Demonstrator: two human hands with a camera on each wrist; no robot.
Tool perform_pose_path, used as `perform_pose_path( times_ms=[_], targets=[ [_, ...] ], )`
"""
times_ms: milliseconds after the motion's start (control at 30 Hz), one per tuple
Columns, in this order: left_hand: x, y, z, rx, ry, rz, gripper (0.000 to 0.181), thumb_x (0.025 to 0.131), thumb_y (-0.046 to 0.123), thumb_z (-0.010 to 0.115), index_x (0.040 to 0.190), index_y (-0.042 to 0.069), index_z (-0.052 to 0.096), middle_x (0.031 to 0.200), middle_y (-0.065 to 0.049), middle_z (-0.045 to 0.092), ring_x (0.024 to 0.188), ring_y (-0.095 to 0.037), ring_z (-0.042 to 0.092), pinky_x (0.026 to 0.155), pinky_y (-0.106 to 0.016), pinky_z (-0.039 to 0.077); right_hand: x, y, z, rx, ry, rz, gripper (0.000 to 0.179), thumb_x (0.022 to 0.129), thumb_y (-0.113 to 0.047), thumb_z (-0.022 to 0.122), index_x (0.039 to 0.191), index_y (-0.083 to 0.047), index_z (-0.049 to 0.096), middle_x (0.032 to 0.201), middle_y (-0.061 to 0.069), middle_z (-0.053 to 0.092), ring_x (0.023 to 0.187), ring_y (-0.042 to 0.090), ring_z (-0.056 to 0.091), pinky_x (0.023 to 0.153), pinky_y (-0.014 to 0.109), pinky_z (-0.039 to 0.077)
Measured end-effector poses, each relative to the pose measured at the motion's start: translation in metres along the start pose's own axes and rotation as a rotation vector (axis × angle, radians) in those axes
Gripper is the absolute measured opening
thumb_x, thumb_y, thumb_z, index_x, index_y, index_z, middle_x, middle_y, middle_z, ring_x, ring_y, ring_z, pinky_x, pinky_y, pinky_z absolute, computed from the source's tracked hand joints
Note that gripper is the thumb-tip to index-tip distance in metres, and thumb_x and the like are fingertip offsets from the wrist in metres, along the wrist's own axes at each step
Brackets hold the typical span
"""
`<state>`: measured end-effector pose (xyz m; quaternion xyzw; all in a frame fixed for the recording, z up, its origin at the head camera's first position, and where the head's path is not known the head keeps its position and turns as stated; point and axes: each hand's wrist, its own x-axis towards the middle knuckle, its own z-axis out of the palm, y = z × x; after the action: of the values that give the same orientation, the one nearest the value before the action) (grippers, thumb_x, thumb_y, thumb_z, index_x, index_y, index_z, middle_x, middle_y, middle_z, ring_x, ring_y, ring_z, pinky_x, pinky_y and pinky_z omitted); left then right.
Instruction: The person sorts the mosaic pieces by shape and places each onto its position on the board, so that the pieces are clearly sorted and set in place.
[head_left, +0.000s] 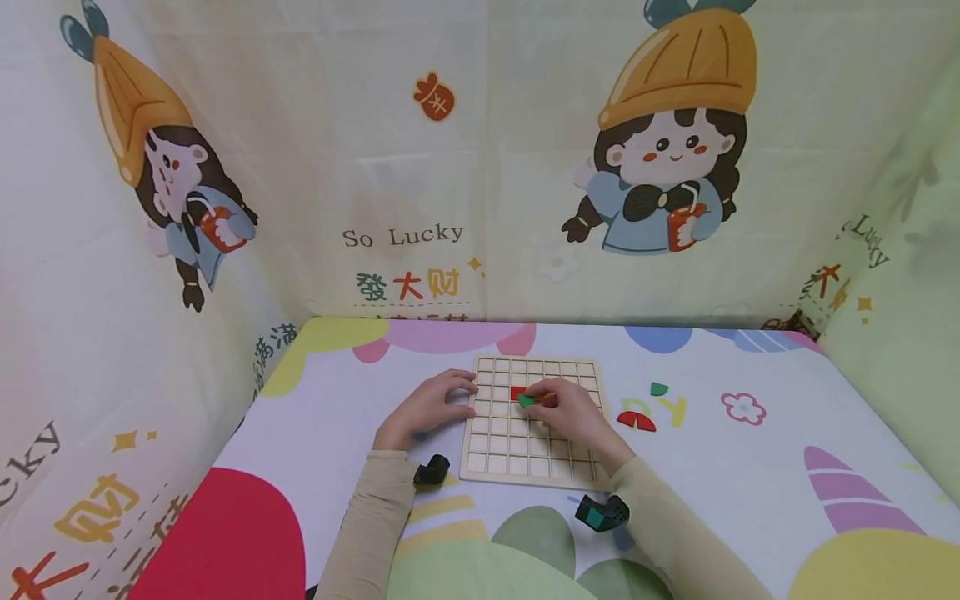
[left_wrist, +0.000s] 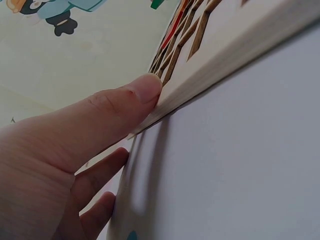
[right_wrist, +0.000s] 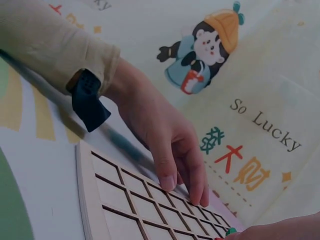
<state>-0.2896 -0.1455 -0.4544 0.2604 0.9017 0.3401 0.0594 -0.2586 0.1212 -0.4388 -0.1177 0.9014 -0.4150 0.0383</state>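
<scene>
A pale wooden grid board (head_left: 497, 440) lies on the table, with a red piece (head_left: 517, 392) in one of its upper cells. My right hand (head_left: 573, 412) is over the board and pinches a small green piece (head_left: 526, 401) between thumb and fingers, right beside the red one. In the right wrist view, that green piece (right_wrist: 230, 231) shows at the bottom corner by the fingertips. My left hand (head_left: 435, 406) rests at the board's left edge with fingers loosely extended. Its thumb (left_wrist: 127, 102) touches the wooden rim in the left wrist view.
To the right of the board lie a green quarter-round piece (head_left: 659, 389) and red rounded pieces (head_left: 636, 421) on the printed tablecloth (head_left: 712, 475). A patterned cloth wall (head_left: 525, 183) rises behind the table. Each wrist carries a small black camera.
</scene>
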Motion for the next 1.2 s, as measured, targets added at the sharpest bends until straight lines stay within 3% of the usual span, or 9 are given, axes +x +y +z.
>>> perform_pose_path(
  times_ms=[267, 500, 733, 1200],
  targets=[
    [-0.001, -0.001, 0.001, 0.01, 0.0, 0.001, 0.036, 0.086, 0.022, 0.077, 0.118, 0.009, 0.068, 0.141, -0.004, 0.052, 0.135, -0.024, 0.043, 0.113, -0.041, 0.034, 0.001, 0.001, 0.008, -0.047, 0.009, -0.027, 0.021, 0.086, -0.017, 0.076, 0.106, -0.013, 0.074, 0.104, 0.0, 0.065, 0.084, 0.014, 0.057, 0.074, 0.029, 0.051],
    [-0.001, -0.001, 0.001, 0.005, -0.002, 0.004, 0.036, 0.086, 0.022, 0.076, 0.119, 0.009, 0.068, 0.142, -0.004, 0.052, 0.135, -0.024, 0.043, 0.113, -0.041, 0.034, 0.0, 0.0, 0.012, -0.049, 0.011, -0.031, 0.02, 0.086, -0.016, 0.076, 0.107, -0.013, 0.074, 0.101, -0.001, 0.065, 0.084, 0.015, 0.056, 0.075, 0.028, 0.052],
    [0.0, 0.0, 0.001, 0.011, -0.005, -0.008, 0.036, 0.087, 0.022, 0.076, 0.12, 0.01, 0.068, 0.142, -0.003, 0.051, 0.135, -0.023, 0.043, 0.113, -0.04, 0.034, 0.0, 0.001, 0.014, -0.078, 0.03, -0.109, 0.019, 0.085, -0.012, 0.076, 0.104, -0.009, 0.075, 0.098, 0.0, 0.065, 0.082, 0.013, 0.056, 0.077, 0.031, 0.052],
    [0.0, 0.0, 0.001, 0.012, 0.002, -0.007, 0.035, 0.087, 0.021, 0.075, 0.119, 0.009, 0.068, 0.142, -0.003, 0.052, 0.135, -0.022, 0.043, 0.113, -0.04, 0.034, 0.002, 0.002, 0.016, -0.101, 0.042, -0.108, 0.019, 0.084, -0.012, 0.077, 0.102, -0.009, 0.075, 0.09, -0.001, 0.06, 0.079, 0.013, 0.052, 0.069, 0.027, 0.048]
  ],
)
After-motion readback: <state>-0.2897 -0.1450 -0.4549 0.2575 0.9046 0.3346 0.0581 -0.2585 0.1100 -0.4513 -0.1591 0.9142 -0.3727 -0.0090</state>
